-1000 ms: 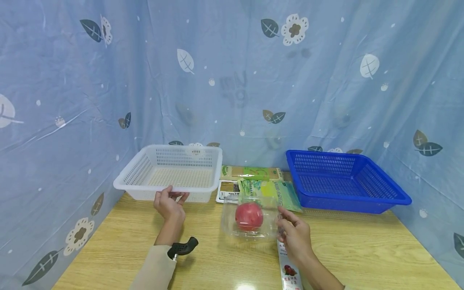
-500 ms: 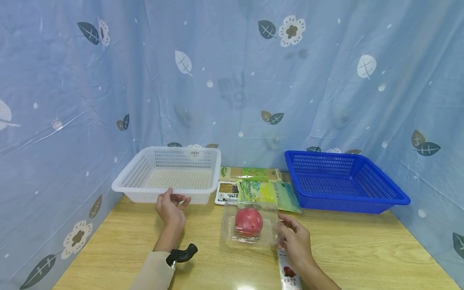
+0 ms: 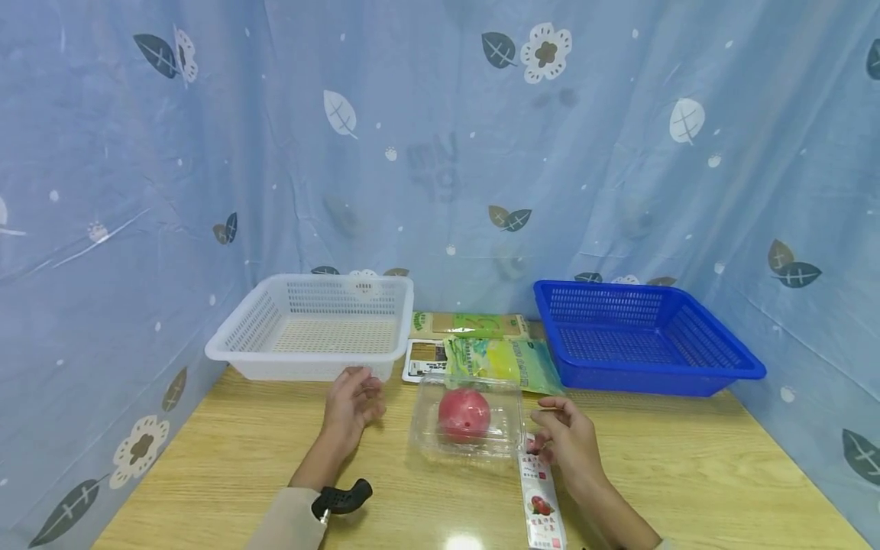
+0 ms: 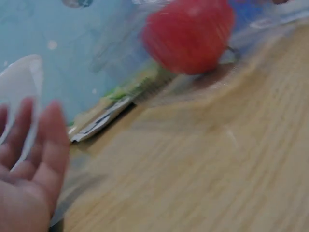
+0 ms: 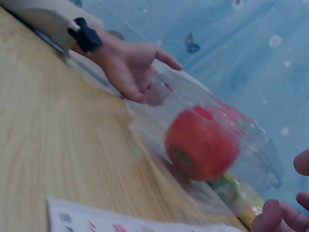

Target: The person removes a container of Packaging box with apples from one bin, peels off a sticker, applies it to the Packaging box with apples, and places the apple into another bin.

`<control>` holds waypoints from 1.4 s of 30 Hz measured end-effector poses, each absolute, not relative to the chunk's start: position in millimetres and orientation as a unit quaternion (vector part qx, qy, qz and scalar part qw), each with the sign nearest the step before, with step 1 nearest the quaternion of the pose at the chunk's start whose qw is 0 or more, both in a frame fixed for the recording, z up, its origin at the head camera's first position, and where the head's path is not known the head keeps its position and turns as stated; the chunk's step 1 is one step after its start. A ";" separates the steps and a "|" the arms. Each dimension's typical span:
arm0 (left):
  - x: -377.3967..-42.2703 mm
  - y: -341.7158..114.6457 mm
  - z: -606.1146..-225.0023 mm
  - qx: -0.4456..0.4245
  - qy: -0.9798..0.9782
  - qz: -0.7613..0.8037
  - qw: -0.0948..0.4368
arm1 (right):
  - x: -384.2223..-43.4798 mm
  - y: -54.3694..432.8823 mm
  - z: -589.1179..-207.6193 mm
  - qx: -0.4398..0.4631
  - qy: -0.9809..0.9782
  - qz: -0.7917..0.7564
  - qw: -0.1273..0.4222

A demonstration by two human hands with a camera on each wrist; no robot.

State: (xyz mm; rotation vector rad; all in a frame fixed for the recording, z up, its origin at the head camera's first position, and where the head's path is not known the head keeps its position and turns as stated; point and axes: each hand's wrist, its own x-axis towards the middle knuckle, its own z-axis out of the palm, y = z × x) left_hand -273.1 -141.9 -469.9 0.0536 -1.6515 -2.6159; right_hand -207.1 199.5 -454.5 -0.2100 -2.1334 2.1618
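A clear plastic clamshell box sits on the table in the head view, its lid down. Inside lies a red apple, also seen through the plastic in the left wrist view and the right wrist view. My left hand hovers left of the box with loosely bent fingers, nothing in them. Just off the box's right side is my right hand, thumb and fingers apart and holding nothing. Under its fingertips runs a strip of printed labels with red fruit pictures.
A white plastic basket stands at the back left, a blue basket at the back right. Between them lie a green and yellow packet, a flat brown and green pack and a white-edged pack. A patterned blue curtain hangs behind.
My right hand has let go of the box's right side, and the box has come down onto the table. My left hand has moved right, away from the white basket's front rim.
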 end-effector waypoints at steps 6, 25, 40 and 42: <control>-266.0 -123.1 -472.6 -0.062 -0.603 -0.793 -0.061 | -208.7 213.8 -457.0 -0.066 -0.759 0.646 0.057; -249.9 -105.8 -477.2 -0.109 -0.646 -0.750 -0.085 | -212.9 220.7 -472.1 0.066 -0.917 0.382 0.090; -241.9 -104.5 -478.8 -0.119 -0.653 -0.745 -0.063 | -208.1 215.2 -470.0 0.079 -0.923 0.367 0.086; -241.9 -104.6 -479.6 -0.119 -0.654 -0.745 -0.063 | -207.9 214.5 -470.1 0.077 -0.921 0.372 0.083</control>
